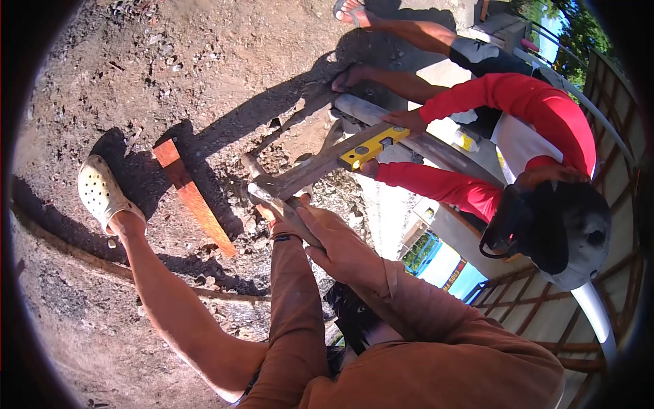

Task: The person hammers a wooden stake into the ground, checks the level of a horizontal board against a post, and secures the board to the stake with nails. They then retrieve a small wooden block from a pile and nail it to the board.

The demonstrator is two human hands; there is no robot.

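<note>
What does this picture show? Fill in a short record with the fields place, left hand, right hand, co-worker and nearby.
place: bare, stony ground
left hand: mostly hidden, at the near end of the wooden plank
right hand: gripping the same end
co-worker: red sleeves, a hand beside the yellow level lying on the plank
nearby: orange wooden stake, grey pipe

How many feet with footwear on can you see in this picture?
2. One foot in a cream perforated clog stands on the dirt at left. One foot in a sandal shows at the top edge, partly cut off. Other feet may be hidden.
</note>
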